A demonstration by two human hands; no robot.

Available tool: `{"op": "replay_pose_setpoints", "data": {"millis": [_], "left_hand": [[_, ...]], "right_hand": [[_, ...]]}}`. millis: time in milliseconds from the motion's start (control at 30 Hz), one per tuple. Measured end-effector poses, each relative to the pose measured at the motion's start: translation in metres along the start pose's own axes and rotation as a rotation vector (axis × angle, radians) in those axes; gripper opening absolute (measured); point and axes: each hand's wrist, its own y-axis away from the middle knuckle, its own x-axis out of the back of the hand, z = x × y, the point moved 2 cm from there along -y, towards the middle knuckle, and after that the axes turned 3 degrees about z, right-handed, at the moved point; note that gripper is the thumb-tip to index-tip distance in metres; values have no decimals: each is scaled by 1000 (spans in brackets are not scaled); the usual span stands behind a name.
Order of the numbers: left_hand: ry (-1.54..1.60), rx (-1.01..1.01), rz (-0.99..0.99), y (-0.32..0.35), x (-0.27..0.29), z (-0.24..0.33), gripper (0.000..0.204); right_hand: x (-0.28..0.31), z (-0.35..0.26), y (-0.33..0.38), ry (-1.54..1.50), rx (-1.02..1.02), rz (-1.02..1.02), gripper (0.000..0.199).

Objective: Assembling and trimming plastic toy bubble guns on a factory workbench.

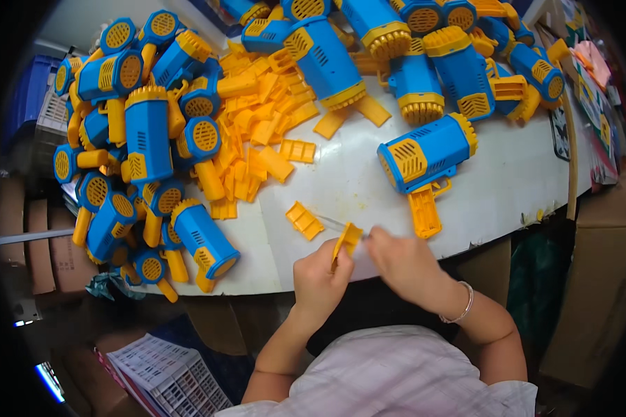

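My left hand (322,273) is closed on a small yellow plastic cover (350,240), held upright just above the table's near edge. My right hand (405,263), with a bracelet at the wrist, is curled shut beside it. From that hand a thin, knife-like metal blade (332,222) seems to run behind the cover; its handle is hidden in the fingers. Another yellow cover (304,220) lies ribbed side up just beyond my left hand. To the right, a blue-and-yellow toy blaster body (428,154) lies on its side, its yellow grip half open and hollow toward me.
A loose heap of yellow covers (257,118) spreads over the white table (355,187). Blue-and-yellow blaster bodies (146,142) are piled high at left, and more (459,69) fill the far side. Cardboard (591,292) stands at right; a white plastic basket (167,375) sits below left.
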Motion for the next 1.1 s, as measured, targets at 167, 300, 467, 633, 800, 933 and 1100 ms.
{"op": "replay_pose_setpoints", "data": {"millis": [167,300,467,633,800,933,1100], "left_hand": [[-22,-55,-11,1,-2,3,10],[-155,-104,53,0,2,9,11],[-114,-120,32,-3,3,17,10],[-45,-91,6,-1,-1,17,10],[-139,-130,17,3,1,11,12],[-174,-132,48,10,2,11,13],[-158,-195,22,2,6,12,14]], "right_hand": [[4,-12,9,-103,97,-23,17],[11,13,-2,-73,-66,105,15],[12,8,1,36,53,76,16],[10,-4,14,-47,27,-12,16],[9,-10,22,-97,36,-68,23],[5,17,9,16,-111,64,19],[12,4,3,52,-6,23,18]]}}
